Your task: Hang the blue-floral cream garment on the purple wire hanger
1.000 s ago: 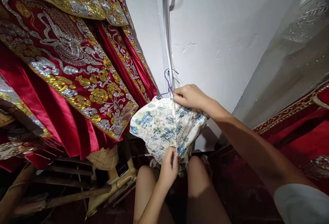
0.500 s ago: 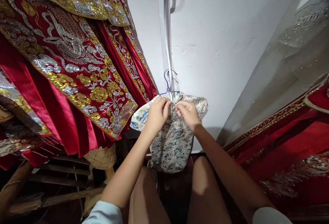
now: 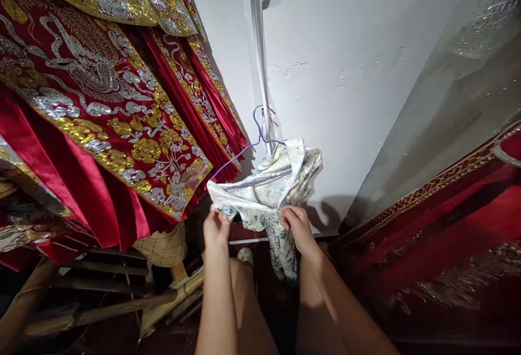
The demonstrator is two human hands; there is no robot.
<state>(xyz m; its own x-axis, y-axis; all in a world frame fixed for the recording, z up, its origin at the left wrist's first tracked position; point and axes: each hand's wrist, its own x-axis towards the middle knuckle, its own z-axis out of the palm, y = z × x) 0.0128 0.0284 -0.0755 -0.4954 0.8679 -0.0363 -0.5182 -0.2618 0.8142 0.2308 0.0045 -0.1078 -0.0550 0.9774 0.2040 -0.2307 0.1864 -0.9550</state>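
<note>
A pale garment with a blue and green pattern [image 3: 280,235] hangs partly on a purple wire hanger [image 3: 244,151]. Its left shoulder has dropped off the top of the hanger's left arm, and the front stands open, showing the white inside and the lower wire. My left hand [image 3: 217,227] pinches the cloth below the hanger's left end. With closed fingers, my right hand [image 3: 297,224] grips the garment's front edge near the middle. The hanger's hook is at a narrow white strip [image 3: 254,40] on the wall.
Red embroidered cloth [image 3: 150,127] hangs close on the left, above a woven basket [image 3: 163,246] and bamboo poles [image 3: 101,311]. More red fabric [image 3: 456,235] lies behind a clear panel at right. A shoe [image 3: 245,256] shows below.
Both hands have moved down, the left one also outward to the left. The garment's left side has come off the hanger's arm and its front has opened.
</note>
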